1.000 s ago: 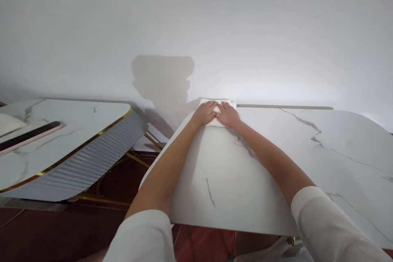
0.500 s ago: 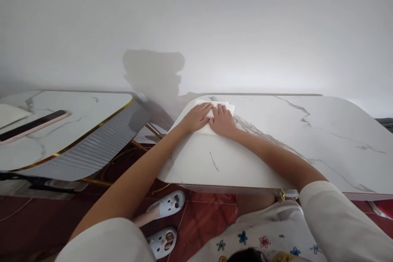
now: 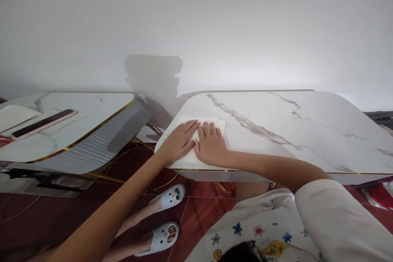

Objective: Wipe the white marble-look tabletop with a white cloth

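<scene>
A white cloth or paper towel (image 3: 220, 125) lies flat under both palms at the left end of a white marble-patterned table (image 3: 307, 131). My left hand (image 3: 178, 141) presses on its left part with the fingers stretched forward. Beside it, my right hand (image 3: 211, 142) rests flat with fingers spread a little, the thumbs close together. The palms cover most of the cloth; its far edge and right corner show. Both hands are near the table's front left corner.
To the left stands a second marble-patterned table (image 3: 101, 106) with a gold edge, holding a phone-like dark slab (image 3: 44, 123) and a white sheet-like item (image 3: 15, 116). A wall (image 3: 196, 28) rises behind. Slippered feet (image 3: 162, 237) stand on the red tiled floor (image 3: 202, 213).
Both hands and the cloth have moved toward me and slightly left, from the table's far left part to near its front edge. The view has shifted a little.
</scene>
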`<state>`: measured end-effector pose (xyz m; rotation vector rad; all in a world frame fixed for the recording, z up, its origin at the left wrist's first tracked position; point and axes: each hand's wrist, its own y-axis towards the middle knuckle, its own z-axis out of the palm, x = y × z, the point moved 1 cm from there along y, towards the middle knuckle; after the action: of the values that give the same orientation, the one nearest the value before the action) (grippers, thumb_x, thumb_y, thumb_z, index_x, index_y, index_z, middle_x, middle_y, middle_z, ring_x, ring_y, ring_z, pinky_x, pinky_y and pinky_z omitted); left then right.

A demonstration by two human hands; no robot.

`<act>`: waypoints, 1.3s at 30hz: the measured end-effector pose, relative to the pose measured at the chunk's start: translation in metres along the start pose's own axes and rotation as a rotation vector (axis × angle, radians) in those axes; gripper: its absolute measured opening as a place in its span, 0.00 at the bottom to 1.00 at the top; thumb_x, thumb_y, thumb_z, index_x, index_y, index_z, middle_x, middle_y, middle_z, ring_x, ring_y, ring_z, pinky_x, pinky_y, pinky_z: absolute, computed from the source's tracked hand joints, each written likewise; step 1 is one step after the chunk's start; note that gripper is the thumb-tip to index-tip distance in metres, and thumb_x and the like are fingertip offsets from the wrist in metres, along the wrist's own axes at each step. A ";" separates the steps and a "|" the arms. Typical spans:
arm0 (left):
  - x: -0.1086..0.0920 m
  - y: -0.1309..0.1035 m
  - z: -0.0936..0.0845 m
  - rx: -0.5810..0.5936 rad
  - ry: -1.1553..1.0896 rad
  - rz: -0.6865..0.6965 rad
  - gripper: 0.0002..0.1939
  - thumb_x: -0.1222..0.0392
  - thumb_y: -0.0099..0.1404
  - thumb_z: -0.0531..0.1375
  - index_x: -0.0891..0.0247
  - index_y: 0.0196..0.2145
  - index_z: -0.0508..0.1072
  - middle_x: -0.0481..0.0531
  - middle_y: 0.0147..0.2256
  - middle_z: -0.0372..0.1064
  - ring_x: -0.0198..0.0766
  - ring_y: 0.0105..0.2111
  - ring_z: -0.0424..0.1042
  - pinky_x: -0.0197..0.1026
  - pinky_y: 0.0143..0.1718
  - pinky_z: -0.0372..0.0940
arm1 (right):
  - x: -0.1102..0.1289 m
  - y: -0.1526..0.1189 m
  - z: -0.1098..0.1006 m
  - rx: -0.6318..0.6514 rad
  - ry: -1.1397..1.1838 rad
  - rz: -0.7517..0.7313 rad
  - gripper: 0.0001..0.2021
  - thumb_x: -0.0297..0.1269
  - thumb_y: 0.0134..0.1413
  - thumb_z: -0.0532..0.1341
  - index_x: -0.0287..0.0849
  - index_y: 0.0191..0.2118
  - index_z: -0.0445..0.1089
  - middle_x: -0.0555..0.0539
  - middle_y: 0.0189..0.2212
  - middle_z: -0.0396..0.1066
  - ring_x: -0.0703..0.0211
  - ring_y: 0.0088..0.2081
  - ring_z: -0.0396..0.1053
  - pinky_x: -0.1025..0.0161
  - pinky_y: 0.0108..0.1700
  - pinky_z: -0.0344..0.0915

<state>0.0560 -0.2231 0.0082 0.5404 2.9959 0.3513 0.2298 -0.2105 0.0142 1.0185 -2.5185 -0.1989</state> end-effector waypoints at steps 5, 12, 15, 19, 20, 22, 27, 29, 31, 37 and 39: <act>-0.047 -0.004 0.000 0.011 0.013 -0.040 0.32 0.52 0.67 0.44 0.67 0.65 0.53 0.62 0.66 0.51 0.49 0.66 0.50 0.55 0.65 0.47 | -0.016 -0.036 -0.016 0.003 -0.025 -0.041 0.29 0.39 0.65 0.49 0.26 0.66 0.53 0.31 0.67 0.48 0.38 0.68 0.45 0.44 0.65 0.48; -0.074 0.021 0.006 -0.003 0.029 -0.058 0.31 0.55 0.66 0.45 0.70 0.64 0.56 0.64 0.64 0.54 0.50 0.65 0.52 0.55 0.64 0.49 | -0.045 -0.040 -0.026 0.029 -0.046 -0.022 0.28 0.39 0.65 0.49 0.28 0.66 0.53 0.33 0.68 0.48 0.38 0.68 0.45 0.45 0.65 0.48; -0.060 0.048 0.013 -0.041 0.030 -0.062 0.30 0.54 0.66 0.46 0.67 0.63 0.57 0.63 0.64 0.55 0.50 0.64 0.53 0.55 0.64 0.49 | -0.063 -0.015 -0.024 0.024 -0.083 -0.035 0.28 0.38 0.65 0.49 0.28 0.66 0.54 0.34 0.67 0.50 0.39 0.67 0.47 0.46 0.65 0.49; -0.034 0.094 0.023 -0.075 0.023 -0.022 0.29 0.56 0.65 0.46 0.68 0.61 0.59 0.63 0.62 0.57 0.49 0.63 0.55 0.53 0.63 0.51 | -0.094 0.026 -0.019 -0.007 -0.114 -0.029 0.27 0.37 0.65 0.48 0.29 0.66 0.54 0.34 0.67 0.51 0.40 0.67 0.47 0.48 0.64 0.50; -0.027 0.105 0.025 -0.078 0.020 -0.012 0.28 0.57 0.65 0.46 0.68 0.61 0.60 0.63 0.62 0.57 0.49 0.63 0.56 0.53 0.63 0.52 | -0.101 0.036 -0.017 -0.012 -0.113 -0.023 0.27 0.37 0.65 0.48 0.29 0.66 0.54 0.34 0.67 0.51 0.40 0.67 0.47 0.48 0.64 0.50; -0.013 0.125 0.030 -0.086 0.010 0.004 0.28 0.57 0.65 0.46 0.68 0.61 0.60 0.63 0.62 0.58 0.48 0.63 0.56 0.52 0.63 0.52 | -0.114 0.056 -0.015 -0.008 -0.101 -0.010 0.27 0.37 0.65 0.47 0.31 0.67 0.53 0.35 0.67 0.50 0.41 0.67 0.47 0.48 0.64 0.49; 0.023 0.166 0.042 -0.120 -0.015 -0.001 0.28 0.57 0.64 0.47 0.65 0.61 0.60 0.59 0.61 0.59 0.47 0.62 0.56 0.51 0.64 0.51 | -0.136 0.101 -0.013 0.037 -0.096 0.010 0.28 0.39 0.66 0.45 0.33 0.68 0.51 0.38 0.68 0.49 0.43 0.68 0.45 0.51 0.64 0.49; 0.035 0.179 0.046 -0.123 -0.022 -0.005 0.28 0.57 0.64 0.47 0.65 0.61 0.61 0.59 0.61 0.59 0.46 0.62 0.57 0.50 0.64 0.51 | -0.142 0.116 -0.012 0.028 -0.112 0.015 0.27 0.38 0.66 0.45 0.32 0.67 0.52 0.37 0.68 0.50 0.44 0.68 0.46 0.51 0.64 0.49; 0.044 0.190 0.049 -0.126 -0.031 -0.013 0.28 0.57 0.64 0.47 0.66 0.60 0.62 0.59 0.61 0.59 0.46 0.62 0.57 0.49 0.64 0.51 | -0.148 0.129 -0.010 0.013 -0.126 0.018 0.27 0.38 0.66 0.45 0.32 0.67 0.53 0.37 0.67 0.51 0.45 0.67 0.47 0.52 0.64 0.50; 0.065 0.216 0.053 -0.122 -0.031 -0.038 0.28 0.57 0.64 0.47 0.66 0.60 0.62 0.59 0.61 0.60 0.45 0.61 0.58 0.49 0.63 0.53 | -0.163 0.162 -0.003 0.016 -0.123 0.023 0.28 0.38 0.66 0.45 0.31 0.67 0.52 0.37 0.67 0.52 0.44 0.67 0.46 0.52 0.64 0.48; 0.069 0.223 0.054 -0.110 -0.030 -0.043 0.29 0.57 0.64 0.47 0.67 0.60 0.62 0.60 0.61 0.60 0.45 0.61 0.59 0.48 0.63 0.53 | -0.167 0.168 -0.003 0.021 -0.110 0.031 0.28 0.38 0.66 0.45 0.31 0.67 0.51 0.37 0.67 0.51 0.44 0.67 0.46 0.51 0.65 0.48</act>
<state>0.0729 0.0159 0.0066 0.4666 2.9334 0.4960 0.2327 0.0267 0.0097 1.0017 -2.6388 -0.2252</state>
